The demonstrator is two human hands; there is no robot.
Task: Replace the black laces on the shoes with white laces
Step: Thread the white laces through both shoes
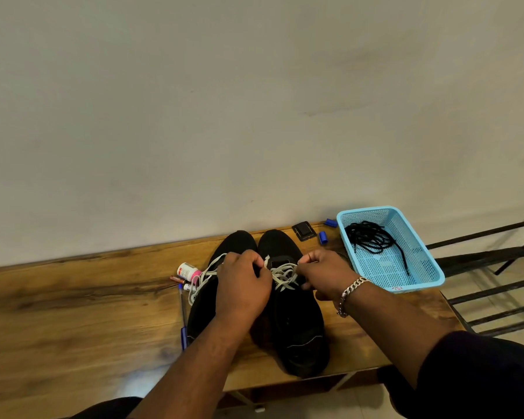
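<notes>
Wooden table [73, 313] first, with both black shoes [297, 328] side by side, toes to the wall. The blue basket [436, 278] at the right already holds the black laces [369, 237], so this looks like late threading. Left hand [242, 285] and right hand [324, 273] both curl in, each pinching an end of the white lace [282, 276] over the right shoe's eyelets. Risk now: uneven pulling could leave one end short, or drag it out of an eyelet. The other shoe's loose white lace [206, 275] trails toward a small bottle [188, 271] and pens; a snag could roll them off
</notes>
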